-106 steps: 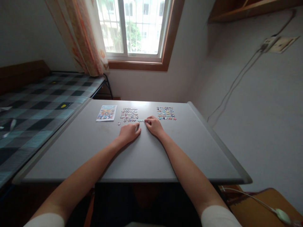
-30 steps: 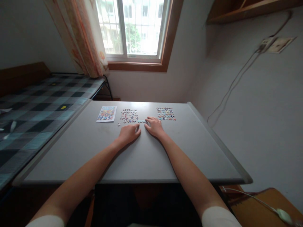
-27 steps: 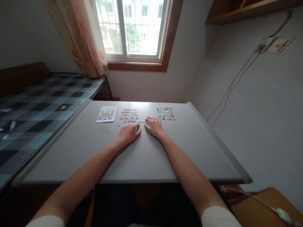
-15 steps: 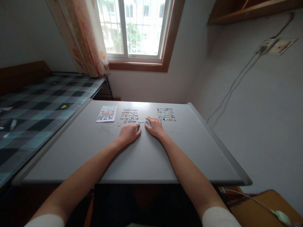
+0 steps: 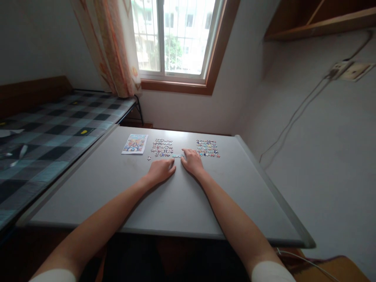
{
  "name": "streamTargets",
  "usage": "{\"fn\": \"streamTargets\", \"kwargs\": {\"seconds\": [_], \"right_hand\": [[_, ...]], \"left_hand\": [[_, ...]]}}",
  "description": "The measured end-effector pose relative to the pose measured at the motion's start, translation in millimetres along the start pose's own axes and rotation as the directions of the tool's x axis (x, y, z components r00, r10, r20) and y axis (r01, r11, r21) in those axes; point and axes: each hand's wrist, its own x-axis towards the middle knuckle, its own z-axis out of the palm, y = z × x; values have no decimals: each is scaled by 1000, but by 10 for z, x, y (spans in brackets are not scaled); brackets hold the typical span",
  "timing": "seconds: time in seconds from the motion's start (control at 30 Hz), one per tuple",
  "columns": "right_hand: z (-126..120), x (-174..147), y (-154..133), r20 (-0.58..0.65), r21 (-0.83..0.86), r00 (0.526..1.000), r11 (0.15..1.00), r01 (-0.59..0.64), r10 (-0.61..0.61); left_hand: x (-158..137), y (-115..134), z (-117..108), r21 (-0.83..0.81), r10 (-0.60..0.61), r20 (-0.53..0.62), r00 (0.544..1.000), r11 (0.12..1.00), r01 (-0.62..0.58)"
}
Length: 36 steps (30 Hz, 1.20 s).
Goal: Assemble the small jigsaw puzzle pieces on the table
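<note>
A short strip of joined light-blue jigsaw pieces [image 5: 176,156] lies on the table between my hands. My left hand [image 5: 161,170] rests just below its left end, fingers loosely bent and thumb apart from the index finger, with nothing visible between them. My right hand [image 5: 192,161] lies at the strip's right end, fingers stretched forward and spread from the thumb; the fingertips partly cover that end. Rows of loose jigsaw pieces [image 5: 163,146] lie beyond my left hand, and another block of pieces [image 5: 207,148] is beyond my right. A single piece [image 5: 149,158] sits apart on the left.
A printed picture sheet [image 5: 135,144] lies at the table's back left. The grey table [image 5: 182,207] has raised side edges. A bed with a checked cover [image 5: 61,137] adjoins on the left, and a cable [image 5: 289,121] hangs down the right wall.
The camera view has tilted and shifted slightly, so the scene sits a little lower. Both hands keep nearly the same places beside the strip.
</note>
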Motion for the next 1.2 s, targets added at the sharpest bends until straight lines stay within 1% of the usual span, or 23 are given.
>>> {"fn": "streamTargets", "kwargs": {"seconds": [0.37, 0.8, 0.93, 1.03, 1.2], "right_hand": [[-9, -32, -42, 7, -76, 999, 996, 50, -49], [-27, -52, -72, 49, -108, 998, 993, 54, -49], [-8, -43, -55, 50, -106, 997, 993, 60, -55], [16, -40, -48, 34, -104, 998, 993, 49, -46], [62, -24, -65, 12, -103, 1000, 995, 4, -3]], "left_hand": [[11, 6, 4, 15, -18, -7, 1000, 1000, 18], [19, 10, 3, 21, -20, -26, 999, 1000, 21], [13, 23, -24, -8, -50, -6, 999, 999, 50], [12, 39, -39, -21, -69, 7, 998, 997, 69], [9, 30, -32, -16, -48, 1, 999, 999, 48]]}}
